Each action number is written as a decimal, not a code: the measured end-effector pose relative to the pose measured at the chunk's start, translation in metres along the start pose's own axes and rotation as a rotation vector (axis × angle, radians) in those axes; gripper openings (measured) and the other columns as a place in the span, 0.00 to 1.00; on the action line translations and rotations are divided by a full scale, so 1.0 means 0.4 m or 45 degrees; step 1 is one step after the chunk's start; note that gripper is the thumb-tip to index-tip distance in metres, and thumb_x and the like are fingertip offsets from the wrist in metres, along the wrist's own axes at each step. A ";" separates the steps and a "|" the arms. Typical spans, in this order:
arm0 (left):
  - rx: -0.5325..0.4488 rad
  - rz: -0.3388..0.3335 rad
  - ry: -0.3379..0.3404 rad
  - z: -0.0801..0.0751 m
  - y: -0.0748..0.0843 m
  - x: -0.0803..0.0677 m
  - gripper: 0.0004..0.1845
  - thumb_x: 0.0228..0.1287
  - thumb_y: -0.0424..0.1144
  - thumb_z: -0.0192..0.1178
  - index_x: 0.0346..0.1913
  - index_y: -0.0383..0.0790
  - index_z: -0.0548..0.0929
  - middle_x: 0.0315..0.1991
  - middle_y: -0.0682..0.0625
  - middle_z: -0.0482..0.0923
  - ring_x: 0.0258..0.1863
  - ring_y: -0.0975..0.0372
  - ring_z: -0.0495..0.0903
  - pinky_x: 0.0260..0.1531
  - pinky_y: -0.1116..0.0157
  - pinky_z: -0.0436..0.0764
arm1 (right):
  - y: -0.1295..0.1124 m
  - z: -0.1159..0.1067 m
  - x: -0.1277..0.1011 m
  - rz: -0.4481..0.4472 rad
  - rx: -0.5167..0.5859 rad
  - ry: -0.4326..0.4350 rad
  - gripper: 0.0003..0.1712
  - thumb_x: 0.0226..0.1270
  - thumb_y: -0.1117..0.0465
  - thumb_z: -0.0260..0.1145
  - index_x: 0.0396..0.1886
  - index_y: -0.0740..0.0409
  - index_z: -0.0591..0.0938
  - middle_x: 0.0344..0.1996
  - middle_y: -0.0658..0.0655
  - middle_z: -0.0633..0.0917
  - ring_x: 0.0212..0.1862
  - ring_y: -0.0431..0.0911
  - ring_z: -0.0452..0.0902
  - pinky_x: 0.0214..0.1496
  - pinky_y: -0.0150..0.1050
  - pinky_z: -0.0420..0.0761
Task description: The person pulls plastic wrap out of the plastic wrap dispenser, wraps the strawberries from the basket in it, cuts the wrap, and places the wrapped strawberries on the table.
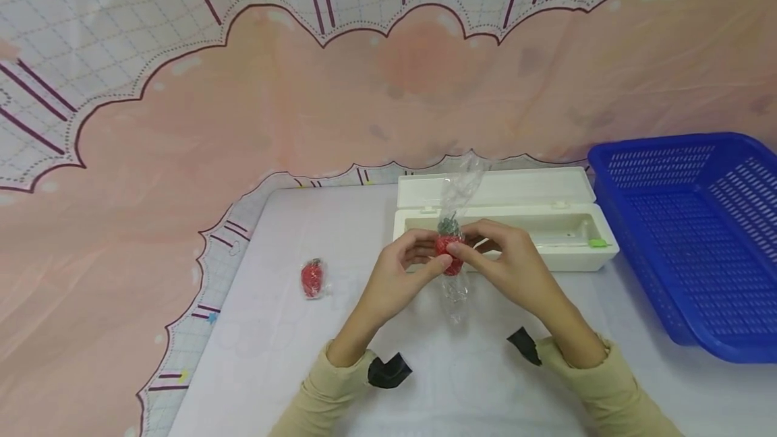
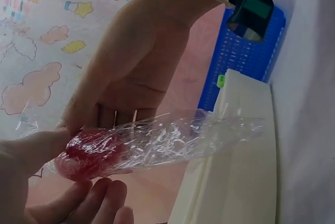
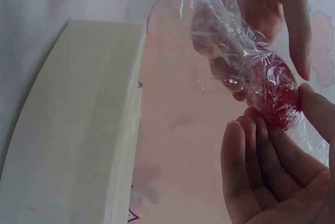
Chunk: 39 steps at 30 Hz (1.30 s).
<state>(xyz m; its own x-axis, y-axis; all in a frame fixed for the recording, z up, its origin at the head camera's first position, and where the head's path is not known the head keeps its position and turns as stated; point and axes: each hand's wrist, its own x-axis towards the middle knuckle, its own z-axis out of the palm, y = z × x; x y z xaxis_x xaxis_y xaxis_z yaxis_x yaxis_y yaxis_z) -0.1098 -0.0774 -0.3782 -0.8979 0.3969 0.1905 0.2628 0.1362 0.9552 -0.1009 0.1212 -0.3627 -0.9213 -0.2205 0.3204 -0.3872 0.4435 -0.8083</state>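
Observation:
A red strawberry with a green leafy top sits wrapped in clear plastic film, whose loose ends stick out above and below it. My left hand pinches it from the left, thumb in front and fingers behind. From the right, my right hand pinches it the same way. In the left wrist view, the film stretches away from the red fruit. The right wrist view has the strawberry between the right thumb and fingertips. A second wrapped strawberry lies on the table to the left.
Behind the hands stands a long white box, its lid raised and a green tab at its right end. A blue plastic basket is at the right. The white table meets a patterned cloth.

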 end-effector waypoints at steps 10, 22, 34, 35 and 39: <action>-0.104 -0.044 0.002 -0.002 -0.002 -0.009 0.18 0.65 0.33 0.66 0.56 0.32 0.81 0.52 0.41 0.82 0.51 0.57 0.83 0.55 0.64 0.81 | 0.000 0.004 0.002 0.018 0.015 -0.027 0.10 0.63 0.56 0.73 0.42 0.54 0.88 0.37 0.46 0.87 0.38 0.39 0.82 0.40 0.37 0.84; -0.195 -0.114 -0.027 -0.009 -0.003 -0.009 0.15 0.62 0.32 0.68 0.50 0.29 0.82 0.49 0.38 0.84 0.50 0.56 0.85 0.51 0.61 0.83 | 0.003 -0.002 -0.007 0.003 -0.016 -0.068 0.11 0.64 0.56 0.73 0.44 0.53 0.87 0.38 0.46 0.87 0.38 0.39 0.82 0.40 0.37 0.84; -0.223 -0.195 -0.043 -0.009 0.006 -0.013 0.18 0.64 0.33 0.66 0.55 0.29 0.82 0.49 0.36 0.84 0.46 0.58 0.86 0.49 0.63 0.84 | -0.003 -0.045 -0.012 -0.345 -0.042 0.190 0.16 0.57 0.73 0.73 0.43 0.54 0.87 0.38 0.48 0.88 0.39 0.37 0.81 0.44 0.26 0.80; -0.228 -0.201 -0.053 -0.010 0.006 -0.014 0.18 0.64 0.33 0.66 0.55 0.29 0.82 0.49 0.36 0.84 0.46 0.58 0.86 0.49 0.63 0.84 | -0.005 -0.049 -0.012 -0.418 -0.046 0.210 0.18 0.54 0.76 0.73 0.44 0.55 0.87 0.38 0.49 0.88 0.41 0.38 0.81 0.47 0.26 0.79; -0.250 -0.214 -0.090 -0.012 0.007 -0.017 0.19 0.64 0.34 0.65 0.56 0.29 0.81 0.50 0.36 0.84 0.46 0.59 0.86 0.50 0.62 0.83 | -0.012 -0.064 -0.008 -0.673 -0.161 0.244 0.25 0.48 0.80 0.74 0.48 0.58 0.87 0.44 0.55 0.87 0.51 0.46 0.79 0.59 0.27 0.74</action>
<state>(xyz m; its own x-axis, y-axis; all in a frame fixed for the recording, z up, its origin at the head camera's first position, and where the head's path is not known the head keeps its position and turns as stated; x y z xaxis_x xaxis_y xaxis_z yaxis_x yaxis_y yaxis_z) -0.1048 -0.0841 -0.3757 -0.8943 0.4472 0.0160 0.0327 0.0296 0.9990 -0.0970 0.1419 -0.3471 -0.5872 -0.2842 0.7579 -0.7871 0.4186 -0.4529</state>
